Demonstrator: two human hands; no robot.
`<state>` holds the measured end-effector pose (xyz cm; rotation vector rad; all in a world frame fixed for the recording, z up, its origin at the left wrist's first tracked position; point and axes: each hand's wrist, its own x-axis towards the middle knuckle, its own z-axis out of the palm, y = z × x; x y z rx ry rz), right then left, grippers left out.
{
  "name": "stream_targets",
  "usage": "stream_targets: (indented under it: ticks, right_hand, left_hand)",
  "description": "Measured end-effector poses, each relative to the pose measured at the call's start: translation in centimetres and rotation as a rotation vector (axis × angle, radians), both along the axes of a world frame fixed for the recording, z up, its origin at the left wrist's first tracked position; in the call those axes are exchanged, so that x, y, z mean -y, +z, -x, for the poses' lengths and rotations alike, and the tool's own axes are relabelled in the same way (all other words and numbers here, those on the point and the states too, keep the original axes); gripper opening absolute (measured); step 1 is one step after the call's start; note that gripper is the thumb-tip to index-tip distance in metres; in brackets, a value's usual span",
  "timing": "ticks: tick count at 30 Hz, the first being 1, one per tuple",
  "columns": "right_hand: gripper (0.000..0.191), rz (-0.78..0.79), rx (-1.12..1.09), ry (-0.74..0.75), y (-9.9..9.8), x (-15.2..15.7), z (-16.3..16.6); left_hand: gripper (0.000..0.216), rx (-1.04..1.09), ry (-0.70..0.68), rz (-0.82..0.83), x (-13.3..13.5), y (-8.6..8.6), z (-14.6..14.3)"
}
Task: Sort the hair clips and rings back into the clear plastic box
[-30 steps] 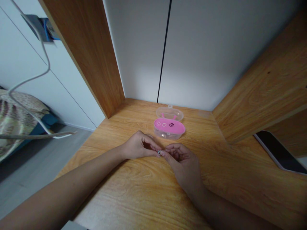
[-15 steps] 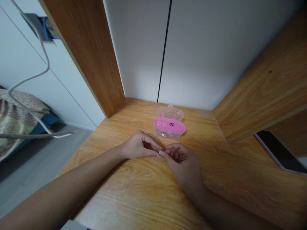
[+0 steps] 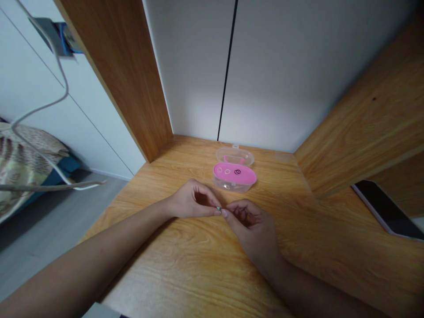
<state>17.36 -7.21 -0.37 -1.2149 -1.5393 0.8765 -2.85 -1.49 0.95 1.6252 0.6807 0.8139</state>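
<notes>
My left hand is closed in a pinch, thumb and index fingertips on a tiny greenish-white piece. It is too small to tell its kind. From the other side my right hand meets it, thumb and index tip closed at the piece, the other fingers curled. Both hands are over the wooden table, just in front of a clear oval plastic case. In the case sits a pink tray, with a few small rings, pale and dark, on top. The case's clear lid lies folded open behind it.
White cabinet doors rise behind the table, with wooden panels on both sides. A phone lies at the right. A pale cable hangs at the left, and a grey corner shows at the bottom edge.
The small piece has turned and shifted slightly left, from my right thumb tip to between the fingertips of both hands. The case and lid have stayed put.
</notes>
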Motion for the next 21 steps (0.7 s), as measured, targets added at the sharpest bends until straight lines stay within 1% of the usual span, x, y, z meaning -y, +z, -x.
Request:
stream_targets:
  ticks: [2,5,6,8,13,21]
  right_hand:
    - [0.004,-0.1,0.019,0.016,0.3,0.1,0.0]
    - [0.022,-0.277,0.078,0.069,0.8,0.4,0.1]
    - [0.027,-0.32,0.093,0.086,1.0,0.5,0.1]
    - [0.031,-0.375,0.115,0.099,1.1,0.7,0.2]
    - [0.024,-0.406,0.129,0.076,1.0,0.9,0.3]
    - [0.018,-0.422,0.113,0.076,1.3,0.9,0.3]
  left_hand:
    - [0.021,0.049,-0.02,0.082,-0.1,0.0,0.1]
    - [0.018,0.093,-0.117,0.202,-0.1,0.0,0.2]
    - [0.018,0.099,-0.145,0.224,0.0,0.1,0.2]
    - [0.017,0.104,-0.18,0.244,0.1,0.2,0.2]
    - [0.02,0.095,-0.213,0.252,0.3,0.7,-0.1]
    - [0.024,0.078,-0.267,0.286,0.3,0.4,0.1]
